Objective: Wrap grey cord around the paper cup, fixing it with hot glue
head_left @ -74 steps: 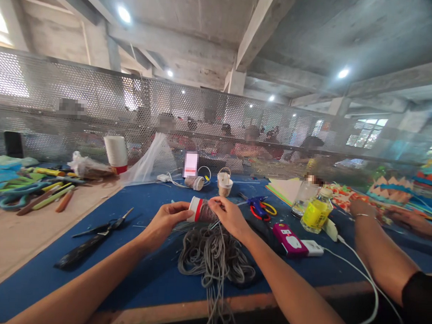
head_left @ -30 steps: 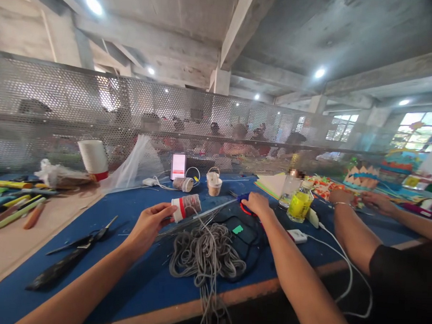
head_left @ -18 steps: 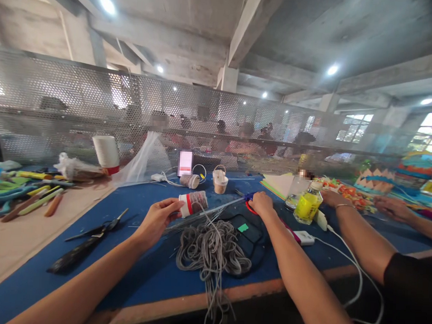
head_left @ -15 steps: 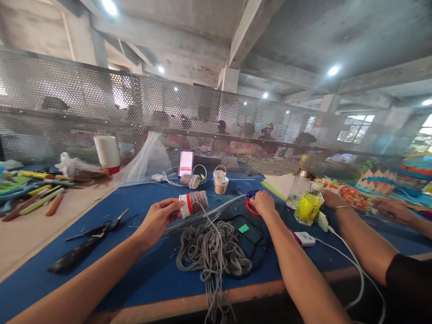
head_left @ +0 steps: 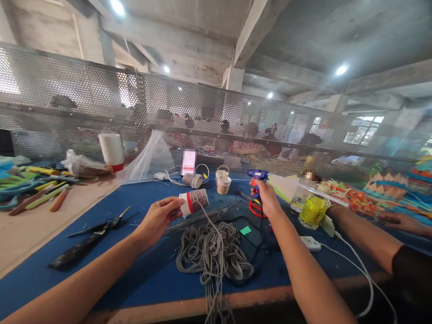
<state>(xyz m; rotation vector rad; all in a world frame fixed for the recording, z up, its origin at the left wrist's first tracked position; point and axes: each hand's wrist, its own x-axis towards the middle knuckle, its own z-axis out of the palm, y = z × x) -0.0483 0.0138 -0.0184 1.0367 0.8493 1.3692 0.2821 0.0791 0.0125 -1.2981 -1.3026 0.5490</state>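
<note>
My left hand (head_left: 163, 211) grips a paper cup (head_left: 189, 205) by its white end; the cup lies sideways in the air, with a red band and grey cord wound round its far part. From the cup a strand runs down to a loose heap of grey cord (head_left: 215, 252) on the blue table mat. My right hand (head_left: 264, 197) is closed round the handle of a blue glue gun (head_left: 257, 175), its nozzle pointing left. Under that hand sit red-handled scissors (head_left: 256, 209). Thin clear sticks (head_left: 202, 221) lie between the cup and the cord heap.
Black-handled shears (head_left: 91, 237) lie at left, beyond them assorted tools (head_left: 39, 195) and stacked paper cups (head_left: 111, 150). A small cord-wrapped bucket (head_left: 222, 182) stands at the back. A co-worker's arm (head_left: 363, 235) reaches in from the right, near a yellow bottle (head_left: 312, 211) and white cables.
My right hand has lifted the glue gun off the mat and turned it nozzle left. My left hand keeps the cup nearly still. A clear container now appears above the yellow bottle.
</note>
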